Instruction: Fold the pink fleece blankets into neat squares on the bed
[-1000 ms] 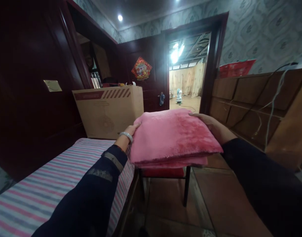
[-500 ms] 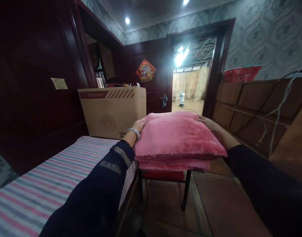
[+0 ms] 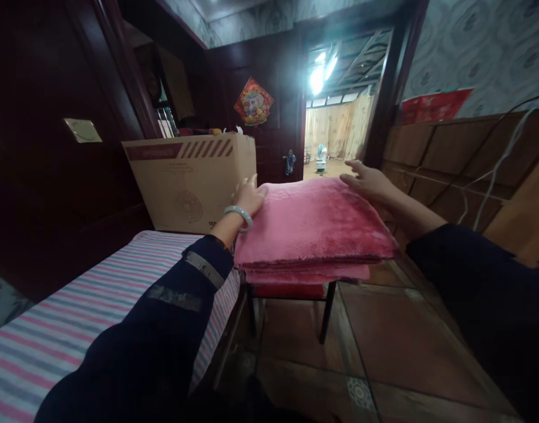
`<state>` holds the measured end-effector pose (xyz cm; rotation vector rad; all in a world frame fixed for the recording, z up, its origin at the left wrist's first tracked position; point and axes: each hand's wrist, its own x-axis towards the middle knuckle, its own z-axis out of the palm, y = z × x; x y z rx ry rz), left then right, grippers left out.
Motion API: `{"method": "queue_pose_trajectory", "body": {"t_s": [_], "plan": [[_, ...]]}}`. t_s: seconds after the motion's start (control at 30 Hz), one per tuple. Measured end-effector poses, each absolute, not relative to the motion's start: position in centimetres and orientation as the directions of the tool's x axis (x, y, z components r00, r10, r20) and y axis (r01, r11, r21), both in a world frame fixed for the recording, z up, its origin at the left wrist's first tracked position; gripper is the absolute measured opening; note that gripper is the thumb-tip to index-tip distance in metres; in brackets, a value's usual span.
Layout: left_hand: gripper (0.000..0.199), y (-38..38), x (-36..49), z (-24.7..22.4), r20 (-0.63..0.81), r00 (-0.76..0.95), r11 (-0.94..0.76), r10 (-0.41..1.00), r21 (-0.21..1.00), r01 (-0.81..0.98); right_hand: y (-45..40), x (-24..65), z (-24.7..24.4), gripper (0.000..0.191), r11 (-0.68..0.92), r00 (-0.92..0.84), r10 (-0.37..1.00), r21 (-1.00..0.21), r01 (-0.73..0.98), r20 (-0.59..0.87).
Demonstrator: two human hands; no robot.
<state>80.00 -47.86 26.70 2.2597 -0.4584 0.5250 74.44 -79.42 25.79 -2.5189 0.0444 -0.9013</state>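
Observation:
A folded pink plush blanket [image 3: 313, 226] lies in layers on a red-seated chair [image 3: 291, 291] with dark legs. At the blanket's far left corner is my left hand [image 3: 248, 198], with a pale bangle at the wrist; its fingers are apart and it grips nothing. My right hand [image 3: 369, 180] is at the far right corner, fingers spread, thumb close to the blanket's edge. Whether either hand still touches the cloth is hard to tell.
On the left is a surface with a striped cover [image 3: 97, 299]. A large cardboard box [image 3: 190, 182] stands behind it. Wooden cabinets [image 3: 463, 153] with cables and a red container [image 3: 437, 106] line the right. A doorway opens ahead.
Both hands have come off the blanket's far corners, and their fingers have lifted and spread. The blanket stays on the chair. The view has tilted down a little.

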Motion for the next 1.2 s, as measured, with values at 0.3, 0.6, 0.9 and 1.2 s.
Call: {"method": "queue_pose_trajectory", "body": {"t_s": [0.3,0.6,0.9,1.2], "plan": [[0.064,-52.8,78.1,22.8,0.417,0.751,-0.786,-0.512,0.125,-0.606,-73.0,76.5,21.7,0.059,-0.986,0.82,0.121,-0.027,0.164,0.56],[0.065,-52.8,78.6,21.4,0.424,0.724,-0.774,-0.543,0.081,-0.628,-73.3,76.4,19.7,0.061,-0.995,0.793,0.068,-0.02,0.1,0.605],[0.064,-51.5,78.3,23.0,0.384,0.748,-0.76,-0.542,0.158,-0.631,-73.3,76.1,21.8,0.064,-0.988,0.884,0.094,-0.064,0.138,0.458],[0.071,-50.0,79.0,25.9,0.398,0.814,-0.83,-0.423,0.19,-0.524,-71.3,77.6,28.3,0.066,-0.996,0.935,-0.008,-0.088,0.025,0.356]]}}
